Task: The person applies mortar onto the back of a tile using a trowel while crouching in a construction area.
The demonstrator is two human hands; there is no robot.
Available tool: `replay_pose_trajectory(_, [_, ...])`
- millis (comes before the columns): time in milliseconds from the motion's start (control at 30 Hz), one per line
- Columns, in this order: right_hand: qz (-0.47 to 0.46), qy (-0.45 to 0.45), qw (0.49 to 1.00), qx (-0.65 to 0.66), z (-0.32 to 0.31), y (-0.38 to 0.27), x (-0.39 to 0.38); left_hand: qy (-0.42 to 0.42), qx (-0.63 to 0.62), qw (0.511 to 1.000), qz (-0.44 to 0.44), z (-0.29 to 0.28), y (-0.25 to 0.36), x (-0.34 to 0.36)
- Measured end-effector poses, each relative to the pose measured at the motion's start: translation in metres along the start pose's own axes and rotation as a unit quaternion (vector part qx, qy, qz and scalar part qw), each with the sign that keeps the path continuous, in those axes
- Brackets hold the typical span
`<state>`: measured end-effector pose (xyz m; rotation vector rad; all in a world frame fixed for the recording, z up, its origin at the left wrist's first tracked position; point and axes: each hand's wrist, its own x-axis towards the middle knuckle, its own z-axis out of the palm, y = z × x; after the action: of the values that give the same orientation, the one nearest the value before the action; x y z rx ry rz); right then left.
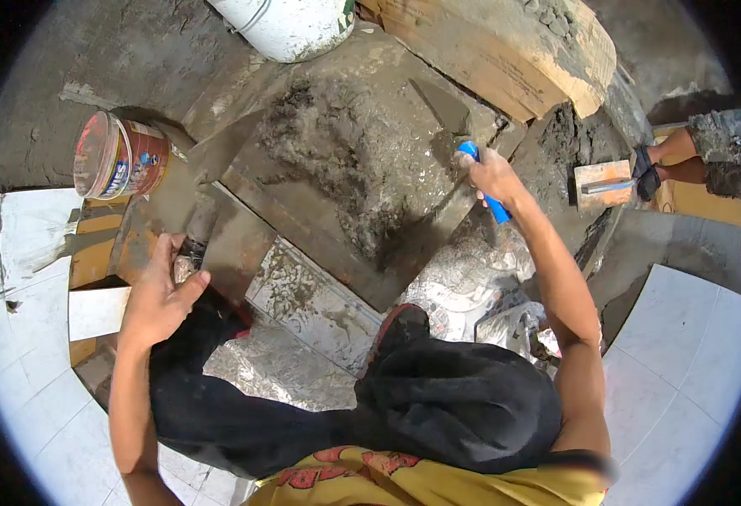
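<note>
Clasping a blue-handled trowel (470, 151), the right hand (493, 175) hovers over cement (324, 160); the left hand (158, 305) grips a dark handle (193, 248).

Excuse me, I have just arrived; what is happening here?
A person's right hand grips a blue-handled trowel, its blade over or on wet cement. The left hand holds a dark handle; its tool is hard to make out. A red bucket is beyond the left hand. At the right, another person's feet are beside a wooden float.
</note>
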<state>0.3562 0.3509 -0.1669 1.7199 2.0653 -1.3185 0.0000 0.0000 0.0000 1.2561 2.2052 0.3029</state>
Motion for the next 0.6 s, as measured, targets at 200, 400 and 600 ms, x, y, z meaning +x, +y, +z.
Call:
replay_pose_trajectory(200, [-0.197,0.176,0.926,-0.27,0.028,0.04,0.104,-0.048,-0.246,0.961,-0.116,0.003,0.025,0.021])
replay_pose_trajectory(400, [-0.159,0.029,0.954,-0.254,0.043,-0.003,0.012,-0.057,-0.27,0.954,-0.118,0.016,0.009,0.016])
replay_pose_trajectory(600, [-0.104,0.073,0.977,-0.173,-0.002,0.041,0.008,-0.071,-0.333,0.932,-0.124,0.003,0.004,0.011])
